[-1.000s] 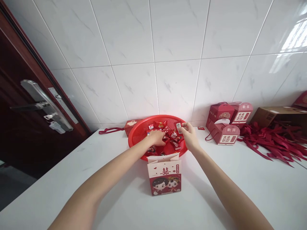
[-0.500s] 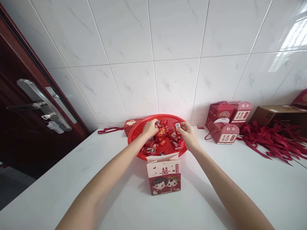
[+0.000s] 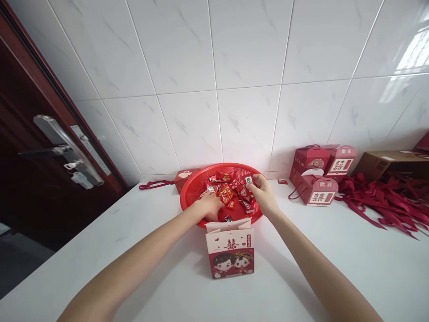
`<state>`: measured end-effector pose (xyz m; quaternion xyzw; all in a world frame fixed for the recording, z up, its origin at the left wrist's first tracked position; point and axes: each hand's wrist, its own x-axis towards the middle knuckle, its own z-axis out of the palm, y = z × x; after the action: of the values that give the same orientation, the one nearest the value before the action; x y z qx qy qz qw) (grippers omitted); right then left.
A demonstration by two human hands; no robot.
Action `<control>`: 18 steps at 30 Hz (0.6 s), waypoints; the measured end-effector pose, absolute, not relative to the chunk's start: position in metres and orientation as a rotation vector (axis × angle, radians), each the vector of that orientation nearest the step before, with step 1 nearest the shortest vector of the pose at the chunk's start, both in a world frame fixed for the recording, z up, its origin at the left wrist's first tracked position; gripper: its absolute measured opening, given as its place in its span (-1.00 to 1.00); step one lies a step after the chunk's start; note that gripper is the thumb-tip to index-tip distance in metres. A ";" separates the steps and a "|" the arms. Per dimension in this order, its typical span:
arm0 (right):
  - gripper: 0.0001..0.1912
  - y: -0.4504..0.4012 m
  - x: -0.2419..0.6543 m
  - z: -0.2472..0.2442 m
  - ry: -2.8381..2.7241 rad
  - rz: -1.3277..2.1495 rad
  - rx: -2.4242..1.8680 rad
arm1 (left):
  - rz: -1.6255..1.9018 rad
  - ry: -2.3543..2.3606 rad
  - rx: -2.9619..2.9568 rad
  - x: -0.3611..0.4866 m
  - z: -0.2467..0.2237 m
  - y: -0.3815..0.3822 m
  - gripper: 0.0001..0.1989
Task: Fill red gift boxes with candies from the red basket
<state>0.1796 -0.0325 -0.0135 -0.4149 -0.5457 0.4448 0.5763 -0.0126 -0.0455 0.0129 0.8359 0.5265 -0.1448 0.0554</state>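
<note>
A round red plastic basket (image 3: 188,191) holds several red-wrapped candies (image 3: 226,193). Down among the wrappers at its near left side is my left hand (image 3: 210,206); the fingertips are hidden, so I cannot tell what they grip. Over the basket's right side, my right hand (image 3: 263,191) pinches a small red candy packet (image 3: 249,180) with a white label between thumb and fingers. An upright red and white gift box (image 3: 230,250), printed with two cartoon figures, stands with its top flaps up just in front of the basket.
Several red gift boxes (image 3: 320,190) stand at the right by the tiled wall. Beyond them lie a heap of dark red ribbons (image 3: 389,194) and a cardboard box (image 3: 385,157). Another red box (image 3: 182,180) with a ribbon touches the basket's back left. A door (image 3: 43,134) is at the left.
My left hand has moved from the basket's back down to its near left side, among the candies. My right hand still holds its packet in nearly the same place. The view has shifted slightly.
</note>
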 end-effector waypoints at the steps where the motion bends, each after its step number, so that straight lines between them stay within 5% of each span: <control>1: -0.72 -0.032 0.179 -0.014 -1.281 1.039 -0.966 | -0.439 1.638 2.573 -0.013 0.010 -0.045 -0.79; 6: -0.73 -0.034 0.178 -0.013 -1.267 1.035 -0.947 | -0.512 1.674 2.544 -0.011 -0.004 -0.034 -0.65; 12: -0.75 -0.036 0.179 -0.010 -1.301 1.026 -0.942 | -0.580 1.747 2.548 -0.010 -0.007 -0.025 -0.81; 18: -0.76 -0.037 0.179 -0.010 -1.323 1.028 -0.946 | -0.702 1.841 2.470 -0.009 -0.009 -0.026 -0.70</control>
<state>0.1793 -0.0370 -0.0105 -0.4034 -0.5640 0.4382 0.5720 -0.0094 -0.0264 -0.0092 0.7816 0.5827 -0.2222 -0.0090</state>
